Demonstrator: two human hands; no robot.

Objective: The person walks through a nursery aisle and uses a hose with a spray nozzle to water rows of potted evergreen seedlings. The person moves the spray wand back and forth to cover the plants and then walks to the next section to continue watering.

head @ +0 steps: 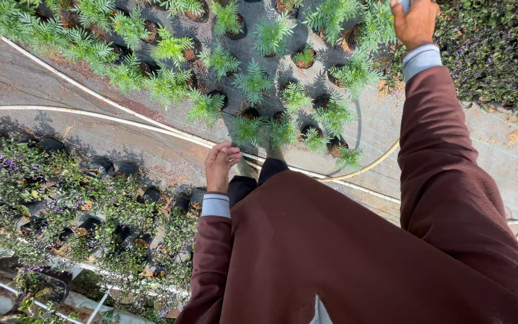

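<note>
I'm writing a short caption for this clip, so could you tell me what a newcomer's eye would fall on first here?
The eye goes first to the person's maroon sweater filling the lower right, its long sleeve reaching up to the right hand at the top edge. Next come the bright green feathery potted plants across the top, and the white hose winding over the grey ground cloth. The left hand hangs loosely curled at centre, above darker purple-flowered pots on the left.
</note>
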